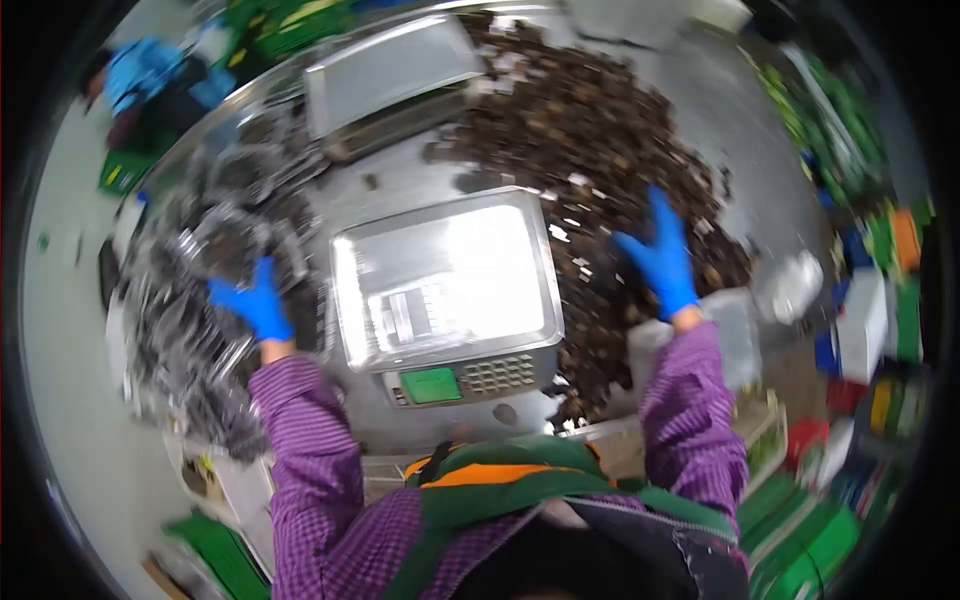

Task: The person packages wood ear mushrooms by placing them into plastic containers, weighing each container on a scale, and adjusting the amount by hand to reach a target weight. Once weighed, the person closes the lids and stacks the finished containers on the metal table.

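Observation:
My left hand (256,302), in a blue glove, is over a heap of clear plastic containers (190,330), with thumb and fingers apart; one container (232,240) lies just beyond its fingertips. On the other side, my right hand (662,258), also blue-gloved, hovers at or over a wide pile of small dark brown pieces (590,120), too blurred to name surely. Its thumb stands away from the fingers and nothing shows in its grasp. Between the hands sits a digital scale (445,285) with a shiny metal plate, a green display (431,386) and a keypad.
A second scale (395,75) stands farther back on the metal table (375,200). To the right lie a clear plastic bag (790,285) and a translucent tub (730,335). A person in blue (150,80) is at the far left. Green crates (810,540) stand low at right.

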`<state>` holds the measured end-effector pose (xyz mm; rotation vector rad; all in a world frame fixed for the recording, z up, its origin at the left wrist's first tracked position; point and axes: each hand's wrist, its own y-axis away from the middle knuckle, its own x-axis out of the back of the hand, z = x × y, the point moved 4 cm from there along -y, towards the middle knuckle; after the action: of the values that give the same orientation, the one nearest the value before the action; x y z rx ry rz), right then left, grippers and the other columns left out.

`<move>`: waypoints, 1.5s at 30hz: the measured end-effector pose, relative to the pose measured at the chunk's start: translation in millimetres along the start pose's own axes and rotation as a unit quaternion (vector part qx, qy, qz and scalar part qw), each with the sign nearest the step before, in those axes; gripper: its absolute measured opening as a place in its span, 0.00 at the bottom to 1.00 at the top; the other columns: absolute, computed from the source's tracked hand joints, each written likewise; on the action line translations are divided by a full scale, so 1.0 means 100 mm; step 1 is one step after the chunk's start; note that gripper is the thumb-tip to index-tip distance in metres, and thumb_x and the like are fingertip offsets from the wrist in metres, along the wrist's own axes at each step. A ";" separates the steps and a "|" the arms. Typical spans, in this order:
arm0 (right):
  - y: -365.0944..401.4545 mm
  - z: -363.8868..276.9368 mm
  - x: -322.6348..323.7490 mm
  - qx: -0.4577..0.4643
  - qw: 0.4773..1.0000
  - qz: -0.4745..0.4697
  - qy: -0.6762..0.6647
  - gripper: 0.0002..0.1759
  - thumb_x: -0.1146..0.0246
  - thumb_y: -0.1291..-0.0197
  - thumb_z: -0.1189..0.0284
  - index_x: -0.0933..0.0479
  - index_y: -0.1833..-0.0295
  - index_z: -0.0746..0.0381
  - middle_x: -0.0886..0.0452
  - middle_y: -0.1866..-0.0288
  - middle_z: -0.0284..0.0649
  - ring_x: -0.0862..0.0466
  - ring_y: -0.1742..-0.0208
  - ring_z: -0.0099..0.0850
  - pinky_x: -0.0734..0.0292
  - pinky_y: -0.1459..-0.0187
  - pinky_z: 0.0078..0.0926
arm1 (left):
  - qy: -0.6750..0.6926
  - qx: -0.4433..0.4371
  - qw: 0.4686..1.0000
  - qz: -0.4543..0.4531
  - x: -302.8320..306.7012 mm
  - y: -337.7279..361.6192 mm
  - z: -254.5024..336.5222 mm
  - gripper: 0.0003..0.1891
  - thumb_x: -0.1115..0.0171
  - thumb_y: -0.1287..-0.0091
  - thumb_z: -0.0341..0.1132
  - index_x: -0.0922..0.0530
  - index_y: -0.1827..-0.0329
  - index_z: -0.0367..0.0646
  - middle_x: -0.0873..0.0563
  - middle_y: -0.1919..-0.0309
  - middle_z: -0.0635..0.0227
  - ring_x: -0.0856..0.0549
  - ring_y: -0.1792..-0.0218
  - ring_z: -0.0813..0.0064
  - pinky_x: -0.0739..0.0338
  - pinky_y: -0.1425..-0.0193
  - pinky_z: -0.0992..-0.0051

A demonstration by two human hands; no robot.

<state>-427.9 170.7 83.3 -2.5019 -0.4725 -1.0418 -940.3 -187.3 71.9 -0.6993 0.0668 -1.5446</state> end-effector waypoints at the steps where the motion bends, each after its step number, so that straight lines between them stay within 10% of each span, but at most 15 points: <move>1: -0.10 0.32 -0.04 0.016 0.999 -0.009 0.030 0.50 0.26 0.51 0.60 0.42 0.26 0.66 0.38 0.26 0.54 0.39 0.26 0.49 0.44 0.27 0.39 | -0.242 -0.086 0.966 0.025 0.05 0.11 -0.12 0.58 0.24 0.47 0.46 0.56 0.23 0.33 0.53 0.23 0.46 0.55 0.22 0.51 0.62 0.20 0.57; 4: -0.21 1.67 -0.50 -0.095 0.989 -0.109 0.005 0.64 0.21 0.60 0.50 0.49 0.23 0.66 0.44 0.25 0.64 0.42 0.25 0.53 0.44 0.27 0.43 | -0.355 -0.154 0.920 -0.063 0.05 0.43 0.23 0.59 0.26 0.50 0.54 0.53 0.21 0.42 0.53 0.23 0.42 0.53 0.24 0.42 0.56 0.22 0.52; 12: -0.15 1.04 -0.70 -0.216 0.937 -0.163 0.220 0.70 0.23 0.61 0.51 0.63 0.20 0.53 0.54 0.28 0.78 0.42 0.29 0.71 0.40 0.31 0.54 | -0.373 -0.111 0.917 -0.091 -0.15 0.10 -0.13 0.67 0.22 0.60 0.60 0.57 0.20 0.54 0.60 0.21 0.50 0.50 0.25 0.41 0.50 0.28 0.41; 20: -0.08 1.27 -0.59 -0.166 0.957 -0.153 0.183 0.67 0.22 0.60 0.55 0.59 0.20 0.54 0.50 0.28 0.77 0.42 0.27 0.66 0.40 0.30 0.48 | -0.328 -0.086 0.940 -0.044 -0.04 -0.58 -0.58 0.66 0.16 0.63 0.45 0.53 0.21 0.52 0.59 0.23 0.46 0.40 0.28 0.43 0.35 0.27 0.60; 35: -0.08 1.24 -0.62 -0.154 0.956 -0.153 0.196 0.65 0.23 0.58 0.59 0.58 0.20 0.56 0.47 0.28 0.73 0.43 0.26 0.64 0.42 0.29 0.48 | -0.510 0.082 0.849 -0.113 -0.37 -1.60 -1.21 0.63 0.24 0.57 0.61 0.57 0.20 0.60 0.60 0.22 0.53 0.46 0.26 0.44 0.40 0.31 0.37; 40: -0.05 1.36 -0.59 -0.156 0.955 -0.153 0.199 0.65 0.23 0.59 0.58 0.58 0.20 0.55 0.47 0.28 0.73 0.44 0.26 0.64 0.42 0.29 0.49 | -0.426 0.108 0.896 -0.063 -0.50 -1.56 -1.44 0.60 0.24 0.52 0.56 0.55 0.20 0.54 0.55 0.22 0.53 0.48 0.25 0.43 0.41 0.29 0.40; 42: -0.04 1.38 -0.62 -0.159 0.954 -0.156 0.200 0.66 0.23 0.58 0.57 0.59 0.20 0.55 0.47 0.28 0.73 0.43 0.26 0.64 0.42 0.29 0.49 | -0.480 0.051 0.875 -0.049 -0.66 -1.32 -1.18 0.55 0.27 0.47 0.51 0.53 0.21 0.53 0.54 0.22 0.54 0.48 0.25 0.43 0.45 0.28 0.43; 45: -0.02 1.46 -0.61 -0.152 0.953 -0.148 0.216 0.65 0.23 0.58 0.57 0.58 0.20 0.55 0.47 0.28 0.73 0.43 0.27 0.64 0.42 0.29 0.49 | -0.202 -0.201 0.949 -0.136 -0.83 -0.74 -0.76 0.49 0.29 0.45 0.46 0.48 0.21 0.54 0.51 0.22 0.55 0.48 0.24 0.46 0.54 0.28 0.38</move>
<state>-382.0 232.1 -55.6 -2.3880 -0.5976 -1.8514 -1046.5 -129.5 11.7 -1.3869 -0.0254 -1.6349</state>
